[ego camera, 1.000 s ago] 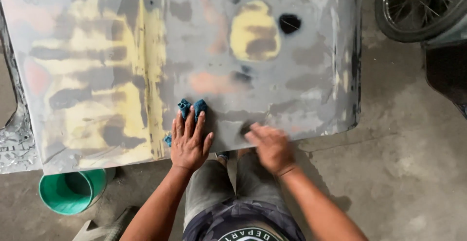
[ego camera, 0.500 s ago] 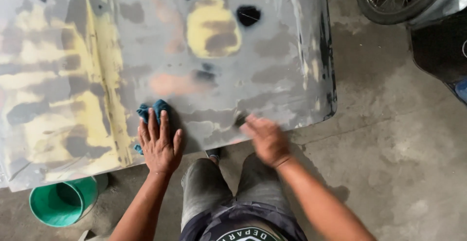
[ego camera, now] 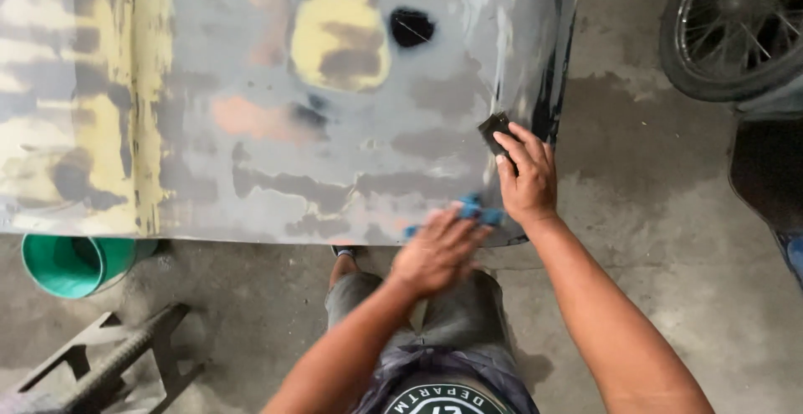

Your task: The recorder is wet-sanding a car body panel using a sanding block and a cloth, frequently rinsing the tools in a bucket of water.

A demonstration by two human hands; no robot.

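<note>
Blue cloth (ego camera: 473, 211) under our blurred left hand (ego camera: 437, 251) on the grey panel (ego camera: 276, 171); our right hand (ego camera: 527, 180) presses a dark sanding pad (ego camera: 494, 130), fingers closed on it.

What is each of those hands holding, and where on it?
The right hand presses a small dark sanding pad under its fingertips, flat on the panel. The blurred left hand covers a blue cloth, palm on top.

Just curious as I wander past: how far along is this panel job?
Much of the panel is already dull grey, with yellow filler patches showing. In hand: the right hand presses a dark sanding pad near the panel's edge, the left hand holds a blue cloth. The patchy surface still looks uneven in colour.
</note>
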